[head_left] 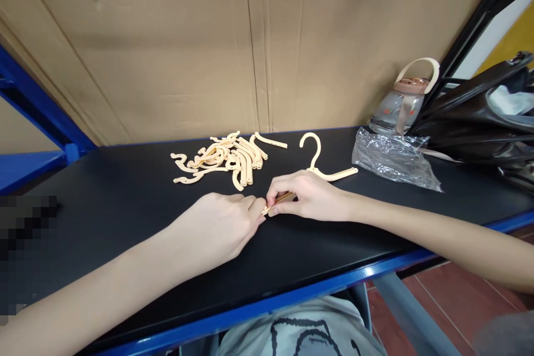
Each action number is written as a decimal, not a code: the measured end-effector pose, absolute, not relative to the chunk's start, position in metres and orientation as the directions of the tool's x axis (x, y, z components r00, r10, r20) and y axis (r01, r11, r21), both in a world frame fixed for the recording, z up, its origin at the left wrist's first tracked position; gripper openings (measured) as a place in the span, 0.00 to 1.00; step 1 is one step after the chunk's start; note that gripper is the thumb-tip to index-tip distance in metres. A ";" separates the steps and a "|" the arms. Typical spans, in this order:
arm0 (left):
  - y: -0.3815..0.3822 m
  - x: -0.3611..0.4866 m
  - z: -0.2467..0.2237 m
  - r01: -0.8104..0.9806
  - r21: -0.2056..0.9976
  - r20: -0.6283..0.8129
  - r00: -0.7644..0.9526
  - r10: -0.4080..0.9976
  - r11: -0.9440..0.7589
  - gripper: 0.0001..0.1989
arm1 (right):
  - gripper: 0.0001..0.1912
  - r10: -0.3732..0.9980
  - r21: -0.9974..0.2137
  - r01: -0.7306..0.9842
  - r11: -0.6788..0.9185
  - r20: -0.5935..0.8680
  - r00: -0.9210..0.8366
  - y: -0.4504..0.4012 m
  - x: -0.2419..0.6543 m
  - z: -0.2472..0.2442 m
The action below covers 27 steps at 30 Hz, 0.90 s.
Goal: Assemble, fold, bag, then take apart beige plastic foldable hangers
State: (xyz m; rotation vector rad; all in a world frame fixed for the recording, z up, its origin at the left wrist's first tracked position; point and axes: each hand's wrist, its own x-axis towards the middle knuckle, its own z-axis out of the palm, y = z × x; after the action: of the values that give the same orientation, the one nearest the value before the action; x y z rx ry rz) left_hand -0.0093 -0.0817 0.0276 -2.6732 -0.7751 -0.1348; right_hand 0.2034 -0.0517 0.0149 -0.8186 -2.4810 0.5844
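My right hand [306, 196] pinches a cream plastic hanger arm [285, 198] between thumb and fingers, low over the black tabletop. My left hand [227, 222] is closed at the near end of that piece, its fingertips meeting those of my right hand. Most of what the left fingers grip is hidden behind the hand. Just behind my right hand lies a cream hanger hook [319, 150] with one arm extending right; my hand covers its lower left part. Farther back is a pile of loose cream hanger parts [227, 154], curved hooks and straight arms mixed together.
A crumpled clear plastic bag [394, 157] lies at the right, before a transparent bottle [398, 108] with a looped handle. A black bag [479, 117] stands beyond. Cardboard [187, 50] closes off the back; a blue edge [267, 311] runs along the front.
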 end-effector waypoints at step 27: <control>-0.074 -0.011 0.029 0.591 -0.507 0.448 0.803 0.394 -0.627 0.22 | 0.06 0.727 -0.690 0.380 0.616 0.311 -0.613 -0.057 0.203 0.015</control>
State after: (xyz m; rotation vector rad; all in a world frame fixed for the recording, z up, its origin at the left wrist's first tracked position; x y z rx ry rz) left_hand -0.0114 -0.0736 0.0290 -2.3255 -0.7230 -0.3890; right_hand 0.2032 -0.0571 0.0154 -0.8672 -2.2584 0.7792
